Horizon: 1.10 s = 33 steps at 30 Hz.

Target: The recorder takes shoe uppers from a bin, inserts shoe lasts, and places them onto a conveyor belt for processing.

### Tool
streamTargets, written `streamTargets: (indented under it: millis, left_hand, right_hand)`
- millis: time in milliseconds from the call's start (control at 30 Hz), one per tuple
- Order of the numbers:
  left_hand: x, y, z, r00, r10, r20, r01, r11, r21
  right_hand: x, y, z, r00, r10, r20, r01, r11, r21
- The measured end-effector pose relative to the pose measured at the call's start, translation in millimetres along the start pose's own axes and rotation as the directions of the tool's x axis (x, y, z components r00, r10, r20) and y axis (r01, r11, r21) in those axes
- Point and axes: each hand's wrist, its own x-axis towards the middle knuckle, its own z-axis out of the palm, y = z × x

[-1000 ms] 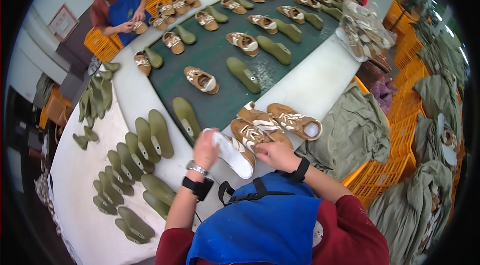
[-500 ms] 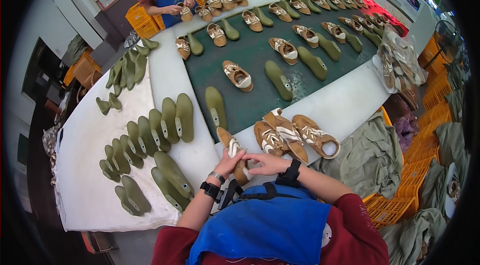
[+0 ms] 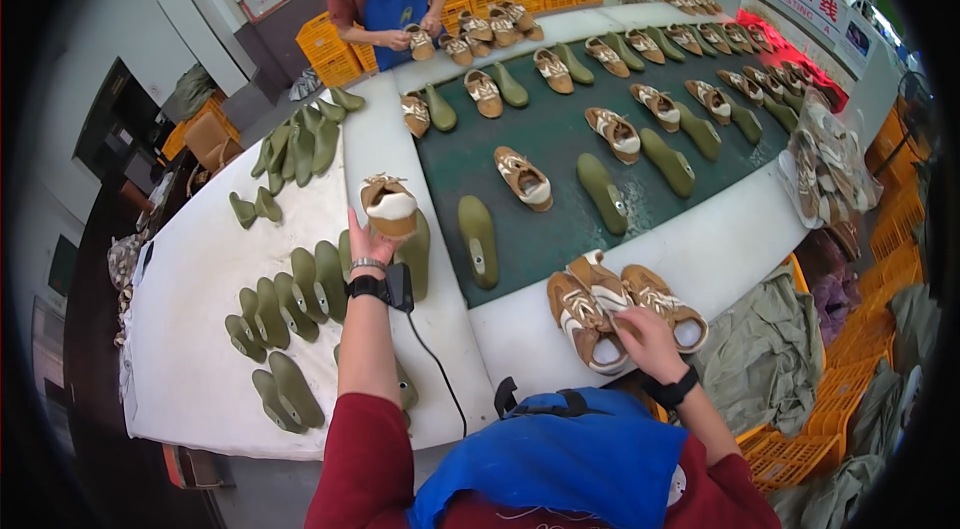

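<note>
My left hand (image 3: 370, 247) holds up a brown-and-white sneaker (image 3: 388, 207), its heel and opening toward me, above the green shoe lasts. My right hand (image 3: 652, 344) is at the small group of sneakers on the table's near edge. Its fingers close on the heel of the middle sneaker (image 3: 598, 281), between the left sneaker (image 3: 578, 314) and the right sneaker (image 3: 662, 294). Several lasts stand in rows on the white cloth; the front pair (image 3: 293, 391) is nearest me. My left forearm and the held sneaker hide some of them.
A dark green belt (image 3: 470, 164) carries sneakers alternating with green lasts (image 3: 603, 194). Across the table a person in a blue apron (image 3: 395, 7) handles another sneaker. Clear bags of shoes (image 3: 825, 164) lie at the right. Orange crates (image 3: 800, 459) with grey-green cloth stand beside me.
My left hand has lifted its sneaker away to the left, over the lasts. My right hand has let go of that sneaker and moved right to the group. The whole view has shifted.
</note>
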Motion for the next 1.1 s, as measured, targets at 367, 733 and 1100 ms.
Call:
streamTargets:
  millis: [367,733,1100]
  left_hand:
    - [-41,-170,16,0.942,-0.320,0.097,0.093,0.530,0.843]
    - [-123,-244,68,0.820,-0.342,0.459,-0.462,0.078,0.883]
    - [-147,-188,119,0.311,-0.327,0.892,-0.754,-0.657,0.022]
  right_hand:
    - [-31,47,29,0.916,0.401,0.000,-0.394,0.898,-0.198]
    - [-10,15,21,0.858,0.502,-0.105,-0.427,0.812,0.398]
    - [2,-40,-39,0.858,0.320,0.401,-0.497,0.320,0.807]
